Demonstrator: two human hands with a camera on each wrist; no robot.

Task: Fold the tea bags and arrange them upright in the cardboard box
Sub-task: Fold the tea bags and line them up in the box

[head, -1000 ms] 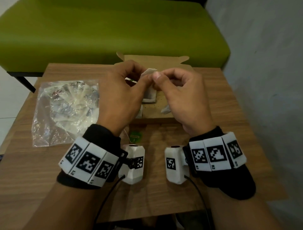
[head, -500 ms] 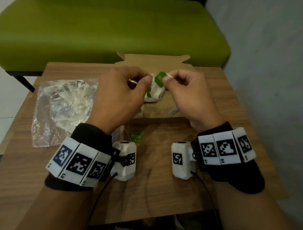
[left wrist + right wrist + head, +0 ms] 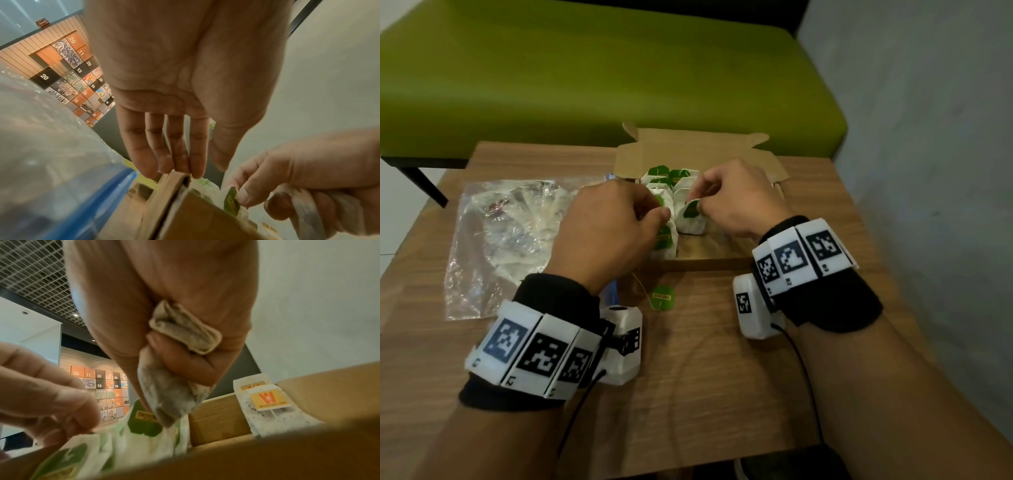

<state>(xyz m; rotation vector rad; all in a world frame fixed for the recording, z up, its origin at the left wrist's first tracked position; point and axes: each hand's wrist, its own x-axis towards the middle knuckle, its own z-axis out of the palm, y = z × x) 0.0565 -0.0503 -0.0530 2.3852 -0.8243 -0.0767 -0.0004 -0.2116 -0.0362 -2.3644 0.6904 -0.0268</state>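
Observation:
The open cardboard box (image 3: pixel 705 264) stands mid-table. Several folded tea bags with green tags (image 3: pixel 664 178) stand upright along its left side. My right hand (image 3: pixel 700 207) pinches one more folded tea bag (image 3: pixel 690 221) and holds it upright inside the box, beside that row. The right wrist view shows this tea bag (image 3: pixel 174 395) bunched in my curled fingers. My left hand (image 3: pixel 657 214) hovers over the box's left side. Its straight fingertips (image 3: pixel 176 170) touch the top of the box wall (image 3: pixel 164 194). It holds nothing.
A crumpled clear plastic bag (image 3: pixel 510 236) with more tea bags lies left of the box. A loose green tag on a string (image 3: pixel 662 297) lies before the box. Orange-tagged tea bags (image 3: pixel 269 402) lean in the box's right part. A green bench (image 3: pixel 585 75) stands behind, a wall (image 3: pixel 928 171) at right.
Both hands pinched the tea bag above the box before. They have gone down into the box; the left hand has let go and now touches the left wall.

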